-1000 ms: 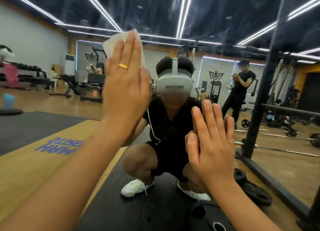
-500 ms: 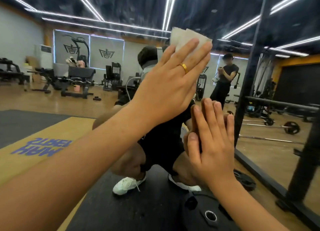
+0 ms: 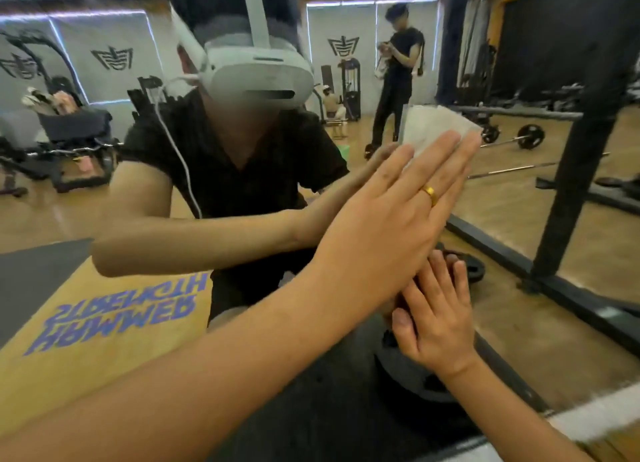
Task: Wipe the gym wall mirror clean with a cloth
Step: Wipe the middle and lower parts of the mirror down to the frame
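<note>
The wall mirror (image 3: 104, 191) fills the view and reflects me crouching with a headset on. My left hand (image 3: 398, 219), wearing a gold ring, presses a white folded cloth (image 3: 429, 125) flat against the glass with straight fingers; the cloth's upper part shows above the fingertips. My left forearm crosses the view from lower left. My right hand (image 3: 436, 319) lies flat on the mirror below the left hand, fingers straight, holding nothing.
The mirror's lower edge meets a pale strip (image 3: 595, 416) at bottom right. The reflection shows a black rack post (image 3: 581, 156), weight plates (image 3: 467, 271) on the floor, a barbell (image 3: 526, 137), gym benches (image 3: 69, 132) at left and a standing person (image 3: 398, 77) behind.
My left hand has swept the cloth across the glass from upper left to the right and downward. My right hand stayed flat on the mirror. My head moved closer and lower.
</note>
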Action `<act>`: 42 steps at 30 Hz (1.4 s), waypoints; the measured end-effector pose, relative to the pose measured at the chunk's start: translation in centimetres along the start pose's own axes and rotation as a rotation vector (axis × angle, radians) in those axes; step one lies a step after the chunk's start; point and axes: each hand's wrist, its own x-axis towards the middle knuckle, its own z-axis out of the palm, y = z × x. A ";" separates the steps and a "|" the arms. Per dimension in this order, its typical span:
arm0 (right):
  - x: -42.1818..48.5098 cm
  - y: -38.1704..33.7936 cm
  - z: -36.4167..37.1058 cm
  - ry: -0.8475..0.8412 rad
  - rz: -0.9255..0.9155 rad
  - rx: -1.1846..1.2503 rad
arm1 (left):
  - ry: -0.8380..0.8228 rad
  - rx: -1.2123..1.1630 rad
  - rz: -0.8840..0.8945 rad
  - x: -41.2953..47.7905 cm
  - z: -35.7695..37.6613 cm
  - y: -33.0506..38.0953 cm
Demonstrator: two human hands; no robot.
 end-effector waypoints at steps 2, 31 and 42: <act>0.5 -0.2 -0.2 0.003 0.001 -0.006 | -0.020 0.038 0.028 0.1 -0.4 -0.8; 9.7 -4.3 -2.9 -0.086 -0.080 0.198 | -0.073 0.117 -0.435 -15.4 -2.7 -1.9; 10.5 -5.1 -0.8 -0.020 -0.086 0.046 | 0.067 -0.032 -0.883 -19.5 -4.2 -4.2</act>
